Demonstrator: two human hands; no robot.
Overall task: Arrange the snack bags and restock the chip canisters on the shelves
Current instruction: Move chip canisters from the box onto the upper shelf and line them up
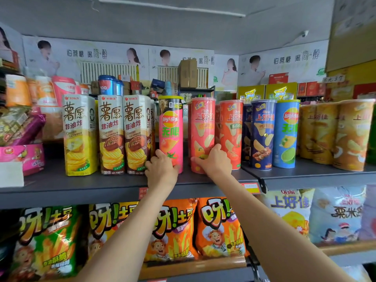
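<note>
1. Fingers of the left hand [161, 169] curl round the foot of the pink Lay's canister [171, 135], thumb on its right side; those of the right hand [213, 159] wrap the lower part of the red Oishi canister [202, 135], the thumb reaching left across its front.
2. Head view, step in hand: this looks like the restocking stage, with both canisters upright on the grey upper shelf [81, 186] and being squared into the front row.
3. Next move, as I judge it: close the gap between the 2 canisters and bring their feet level with the neighbours, keeping each upright; tall narrow tubes held low could tip, so a slow push is wise.
4. Pink canister: yellow lid, black top band, tomato print, standing just beside the brown potato-stick boxes [124, 135] on its left.
5. Red canister: clear lid, crisp pictures, close against a second red Oishi canister [232, 133] on its right, with dark blue and light blue tubes further along.
6. Orange snack bags [219, 226] and green ones stand on the shelf below, labels forward.
</note>
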